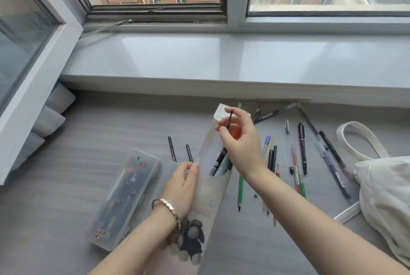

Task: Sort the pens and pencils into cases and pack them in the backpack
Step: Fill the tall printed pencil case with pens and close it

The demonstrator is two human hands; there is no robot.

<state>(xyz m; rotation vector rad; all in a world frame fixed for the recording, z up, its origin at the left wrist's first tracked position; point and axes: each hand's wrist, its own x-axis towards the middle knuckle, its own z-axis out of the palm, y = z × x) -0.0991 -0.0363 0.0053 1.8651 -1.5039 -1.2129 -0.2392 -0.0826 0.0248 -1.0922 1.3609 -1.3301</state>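
My left hand (pixel 182 183) sits low, thumb and fingers pinching the edge of a pale frosted plastic pencil pouch (pixel 206 192). My right hand (pixel 240 141) hovers higher, wrist bent, thumb and forefinger pinching a slim dark pen (pixel 229 119). Both forearms are bare.

1. Your pale pouch (pixel 208 188) lies open, flap at the far end, pens inside.
2. The clear box (pixel 128 199) lies shut just left of it.
3. Loose pens and pencils (pixel 294 159) spread on its right, up to the white bag (pixel 386 190).
4. You hold one thin dark pen (pixel 229 119) above the pouch.

Right hand (pixel 240 139) pinches a pen (pixel 229 119) above the pouch (pixel 206 195) the left hand (pixel 180 186) holds.
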